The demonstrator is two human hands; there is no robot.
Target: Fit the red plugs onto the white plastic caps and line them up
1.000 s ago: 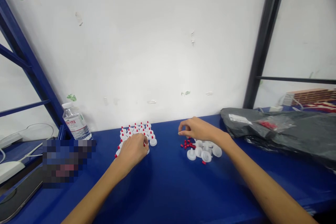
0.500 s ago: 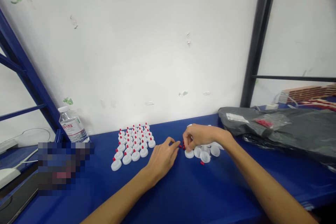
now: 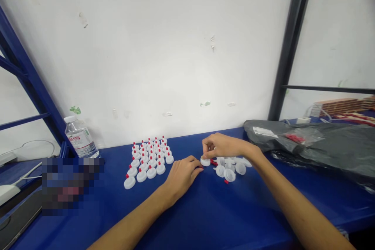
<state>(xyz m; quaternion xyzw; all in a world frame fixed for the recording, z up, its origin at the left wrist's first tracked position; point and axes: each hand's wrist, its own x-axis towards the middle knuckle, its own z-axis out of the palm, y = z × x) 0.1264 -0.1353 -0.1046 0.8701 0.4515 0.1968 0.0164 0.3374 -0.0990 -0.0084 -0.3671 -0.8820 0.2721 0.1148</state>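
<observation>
My right hand (image 3: 218,146) is closed in a pinch on a white cap (image 3: 205,161), held just above the blue tabletop or touching it; I cannot tell which. My left hand (image 3: 184,172) rests to the left of that cap, thumb and forefinger pressed together on a small red tip (image 3: 202,167), mostly hidden by the fingers. Loose red tips (image 3: 213,162) lie beside the right hand. Under and near the right wrist is a pile of loose white caps (image 3: 229,175), with one red tip (image 3: 226,182) in front. Left of my hands stand rows of white caps with red tips (image 3: 151,172).
A water bottle (image 3: 81,137) stands at the left by the wall, near a blue metal frame (image 3: 32,82). A dark plastic bag (image 3: 336,144) lies along the right, with a clear packet of red pieces (image 3: 295,138) on it. The blue table (image 3: 205,218) runs against the wall.
My right hand has lifted a white cap from the pile's left edge and brought it left, close to my left hand. The left fingers have closed on a red tip.
</observation>
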